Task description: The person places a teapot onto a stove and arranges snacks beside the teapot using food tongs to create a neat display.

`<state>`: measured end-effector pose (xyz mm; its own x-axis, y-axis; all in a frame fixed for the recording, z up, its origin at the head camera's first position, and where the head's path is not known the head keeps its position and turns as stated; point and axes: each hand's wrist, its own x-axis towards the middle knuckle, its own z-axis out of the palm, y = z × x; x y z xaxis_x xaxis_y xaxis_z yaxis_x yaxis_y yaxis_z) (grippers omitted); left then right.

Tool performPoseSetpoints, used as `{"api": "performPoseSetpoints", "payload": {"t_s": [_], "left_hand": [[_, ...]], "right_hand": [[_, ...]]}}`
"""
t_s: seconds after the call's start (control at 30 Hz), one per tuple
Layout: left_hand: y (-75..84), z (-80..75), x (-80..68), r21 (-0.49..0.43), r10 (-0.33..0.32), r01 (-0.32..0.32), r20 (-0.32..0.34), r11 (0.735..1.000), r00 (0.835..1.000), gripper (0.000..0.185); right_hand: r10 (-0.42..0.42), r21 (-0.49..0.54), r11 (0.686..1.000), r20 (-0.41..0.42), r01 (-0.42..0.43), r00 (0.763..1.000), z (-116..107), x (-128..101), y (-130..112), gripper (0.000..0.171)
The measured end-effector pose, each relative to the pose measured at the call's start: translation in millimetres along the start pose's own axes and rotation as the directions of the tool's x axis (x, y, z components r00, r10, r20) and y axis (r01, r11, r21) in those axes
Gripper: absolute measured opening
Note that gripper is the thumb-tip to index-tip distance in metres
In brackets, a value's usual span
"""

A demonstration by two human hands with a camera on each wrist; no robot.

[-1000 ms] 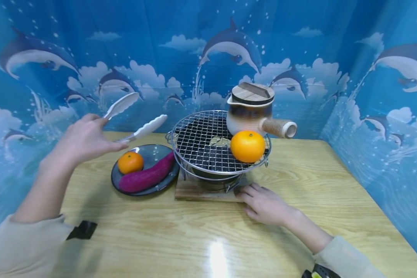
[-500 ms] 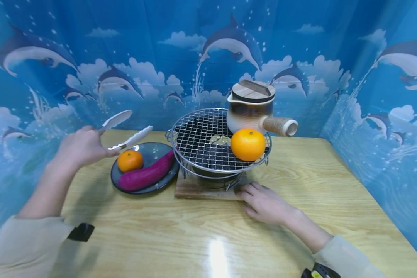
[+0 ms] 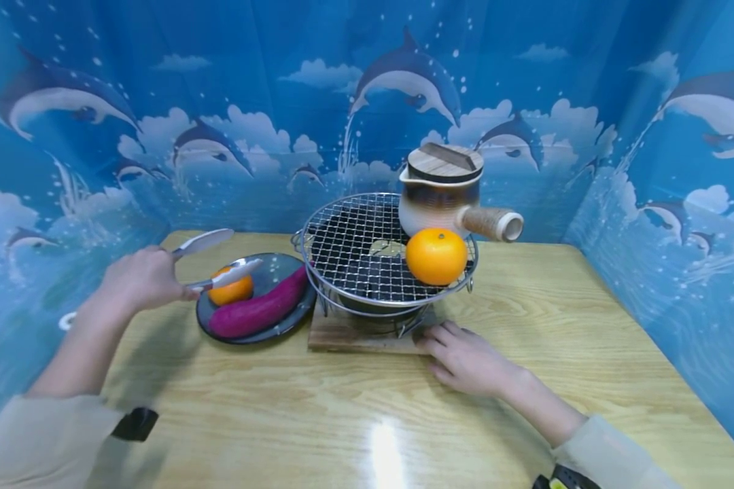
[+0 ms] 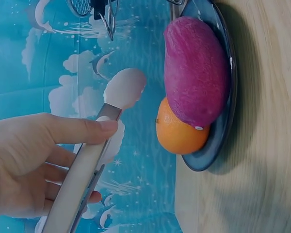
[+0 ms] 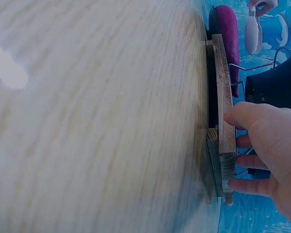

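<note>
My left hand [image 3: 141, 278] grips a pair of white-tipped metal tongs [image 3: 217, 258], whose arms stand apart. The lower tip lies in front of a small orange [image 3: 232, 293] on a dark plate [image 3: 279, 272]; the upper tip is behind and to its left. In the left wrist view the tongs [image 4: 89, 160] hover beside the orange [image 4: 177, 133], apart from it. A purple sweet potato [image 3: 257, 309] lies on the same plate. My right hand [image 3: 465, 356] rests with relaxed fingers against the wooden board [image 3: 342, 336] under a wire grill [image 3: 355, 251].
A large orange [image 3: 435, 256] and a ceramic pot [image 3: 440, 193] with a wooden lid and a side handle sit on the grill. Blue dolphin-print walls enclose the wooden table [image 3: 367, 421] on three sides. The right wrist view shows the board's edge [image 5: 223, 121].
My left hand has dropped down and back to the left with the tongs, bringing their tips from above the plate down level with the small orange. The right hand has stayed put.
</note>
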<state>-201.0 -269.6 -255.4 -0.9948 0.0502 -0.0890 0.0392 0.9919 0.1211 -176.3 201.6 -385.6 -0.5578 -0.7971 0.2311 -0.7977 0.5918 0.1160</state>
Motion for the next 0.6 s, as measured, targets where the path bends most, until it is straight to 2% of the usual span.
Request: {"api": "performPoseSetpoints", "payload": {"t_s": [0.3,0.6], "left_hand": [[-8.4,6.3,-3.2,-0.016,-0.019,0.02,0.084,1.0,0.996,0.054],[-15.0,10.7,-4.5,0.002,-0.002,0.002,0.09,1.0,0.996,0.056]], "right_hand": [[0.006,0.006,1.0,-0.002,-0.006,1.0,-0.6,-0.6,-0.5,0.036],[-0.017,-0.002,1.0,-0.034,0.016,0.999,2.2,-1.4,0.7,0.037]]}}
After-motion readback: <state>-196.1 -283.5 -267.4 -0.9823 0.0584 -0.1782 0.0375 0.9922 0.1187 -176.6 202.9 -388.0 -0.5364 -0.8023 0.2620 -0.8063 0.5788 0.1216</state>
